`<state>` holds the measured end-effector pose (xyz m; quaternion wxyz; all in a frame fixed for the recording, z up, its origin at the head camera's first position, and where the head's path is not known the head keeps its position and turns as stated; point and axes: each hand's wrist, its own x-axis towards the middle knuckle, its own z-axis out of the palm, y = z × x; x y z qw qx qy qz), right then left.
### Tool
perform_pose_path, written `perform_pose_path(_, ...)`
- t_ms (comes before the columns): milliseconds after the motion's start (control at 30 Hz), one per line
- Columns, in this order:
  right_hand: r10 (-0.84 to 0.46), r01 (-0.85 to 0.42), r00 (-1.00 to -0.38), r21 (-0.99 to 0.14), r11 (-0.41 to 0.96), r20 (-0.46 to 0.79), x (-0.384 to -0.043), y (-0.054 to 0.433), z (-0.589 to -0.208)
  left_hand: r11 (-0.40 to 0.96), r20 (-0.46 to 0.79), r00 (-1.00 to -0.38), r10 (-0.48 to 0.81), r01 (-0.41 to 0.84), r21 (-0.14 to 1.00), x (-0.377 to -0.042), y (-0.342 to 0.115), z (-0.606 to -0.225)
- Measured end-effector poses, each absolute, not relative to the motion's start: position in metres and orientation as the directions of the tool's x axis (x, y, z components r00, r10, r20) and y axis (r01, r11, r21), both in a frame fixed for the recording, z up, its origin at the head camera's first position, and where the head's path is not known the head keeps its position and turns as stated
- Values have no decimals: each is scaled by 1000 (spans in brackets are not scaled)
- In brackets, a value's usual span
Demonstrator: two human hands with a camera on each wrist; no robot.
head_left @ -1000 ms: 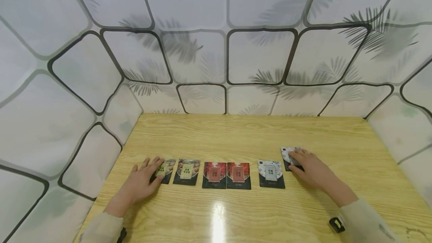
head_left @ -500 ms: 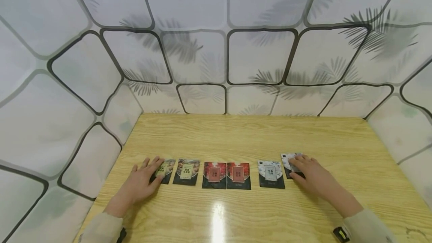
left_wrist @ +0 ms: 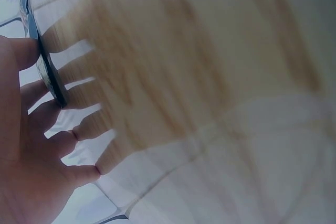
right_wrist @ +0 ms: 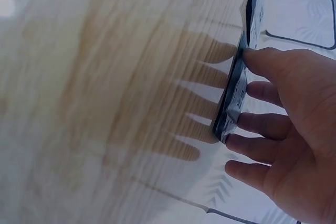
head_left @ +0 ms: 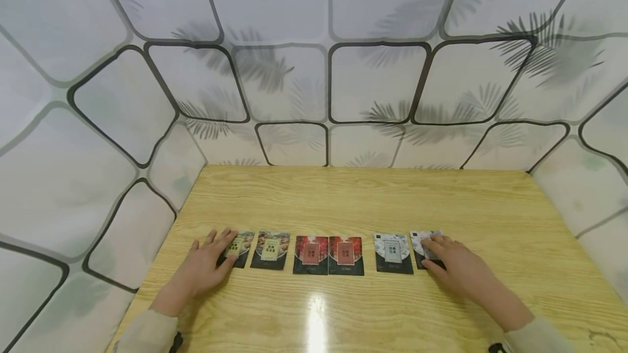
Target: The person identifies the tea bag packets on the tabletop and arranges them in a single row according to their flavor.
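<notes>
In the head view, flat sachets lie in a row on the table. My left hand point(head_left: 198, 271) rests with fingers spread on the leftmost sachet point(head_left: 245, 242), which has a yellow-green label. Beside it lies a matching sachet point(head_left: 270, 250). Two red sachets touch edge to edge at the middle, a left one point(head_left: 311, 255) and a right one point(head_left: 346, 255). To their right is a white-and-black sachet point(head_left: 393, 254). My right hand point(head_left: 461, 268) lies over the last white-and-black sachet point(head_left: 421, 244), covering its right part. In the right wrist view, fingertips and thumb touch that sachet point(right_wrist: 234, 95).
The wood-grain table point(head_left: 314, 195) reaches back to a pale fabric wall point(head_left: 289, 146) with dark outlines and leaf prints. Similar fabric stands at both sides. A bright reflection lies on the front of the table.
My right hand has slid its white-and-black sachet toward me, from behind the row to roughly level with the neighbouring sachet. My left hand has stayed in place.
</notes>
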<state>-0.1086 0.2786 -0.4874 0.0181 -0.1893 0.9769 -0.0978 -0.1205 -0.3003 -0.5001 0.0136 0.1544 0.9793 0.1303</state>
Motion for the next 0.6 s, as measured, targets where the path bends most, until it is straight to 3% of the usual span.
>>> perform_pose_path(600, -383, -385, -922, -193, 903, 46, -106, 276, -478, 908, -2, -955, 297, 282, 309, -124, -300, -496)
